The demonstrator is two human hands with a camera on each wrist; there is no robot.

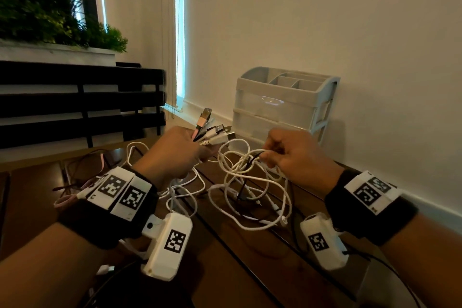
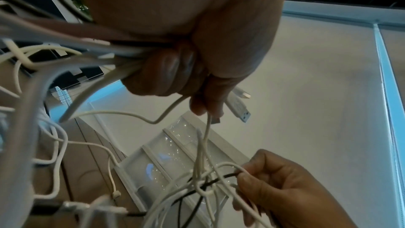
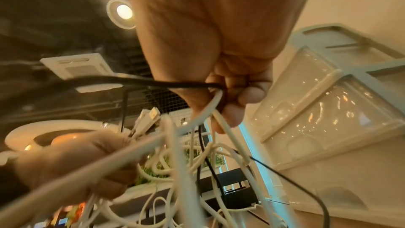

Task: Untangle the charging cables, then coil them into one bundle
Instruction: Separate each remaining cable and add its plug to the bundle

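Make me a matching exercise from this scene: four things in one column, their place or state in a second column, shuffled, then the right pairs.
Things
1. left hand
2. right hand
3. drawer organizer
4. plant

Place or state
A. stands against the wall at the back of the table
B. pinches a black cable in the tangle
C. grips a bunch of USB plugs
D. sits in a planter at far left

Pairs: 1-C, 2-B, 3-A, 4-D
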